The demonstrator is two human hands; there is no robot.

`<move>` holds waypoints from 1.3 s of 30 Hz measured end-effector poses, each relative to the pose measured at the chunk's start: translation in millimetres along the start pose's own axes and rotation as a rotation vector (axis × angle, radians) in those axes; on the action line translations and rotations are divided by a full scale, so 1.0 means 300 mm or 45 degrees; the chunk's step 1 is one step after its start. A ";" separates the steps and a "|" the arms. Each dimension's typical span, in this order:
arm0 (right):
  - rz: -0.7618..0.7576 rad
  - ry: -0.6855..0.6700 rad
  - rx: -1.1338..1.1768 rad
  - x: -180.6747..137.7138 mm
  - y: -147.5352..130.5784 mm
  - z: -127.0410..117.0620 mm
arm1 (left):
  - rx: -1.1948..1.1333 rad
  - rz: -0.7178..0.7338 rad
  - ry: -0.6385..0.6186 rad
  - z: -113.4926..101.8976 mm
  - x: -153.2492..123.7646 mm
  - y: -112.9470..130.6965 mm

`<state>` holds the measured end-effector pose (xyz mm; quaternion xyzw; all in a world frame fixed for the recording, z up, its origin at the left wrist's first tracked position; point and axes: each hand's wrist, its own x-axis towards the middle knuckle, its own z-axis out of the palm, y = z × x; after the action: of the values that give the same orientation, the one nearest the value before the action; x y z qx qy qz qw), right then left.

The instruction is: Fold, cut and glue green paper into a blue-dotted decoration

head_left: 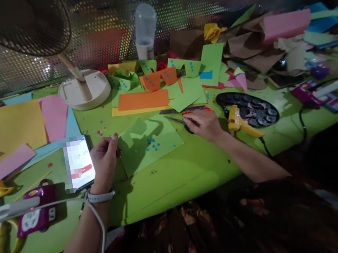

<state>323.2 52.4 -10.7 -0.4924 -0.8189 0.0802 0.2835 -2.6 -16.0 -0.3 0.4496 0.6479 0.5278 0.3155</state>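
Note:
My left hand (106, 155), with a grey band at the wrist, is closed, thumb against fingers, at the left end of a raised green paper cut-out (132, 133). The cut-out casts a shadow on a flat green sheet (167, 137). Small blue paper dots (152, 144) lie scattered on that sheet. My right hand (202, 125) pinches slim dark tweezers (174, 119), whose tip points left over the sheet's upper edge. Just behind this hand lies a dark tool with orange parts (198, 108), partly covered, its kind unclear.
A lit phone (80, 162) sits left of my left hand; a cable crosses that forearm. Right are a yellow glue gun (241, 123) and a black palette tray (249, 107). Behind stand a fan (84, 90), dotted orange cut-outs (158, 79) and a plastic bottle (145, 27).

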 end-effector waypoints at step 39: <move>0.373 0.100 -0.703 -0.347 0.288 -0.250 | -0.042 0.049 -0.159 0.018 0.008 0.000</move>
<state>466.6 -3.9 -24.3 -0.6663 -0.7185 -0.1245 0.1560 1.3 -11.7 -1.3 0.4886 0.6094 0.5153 0.3525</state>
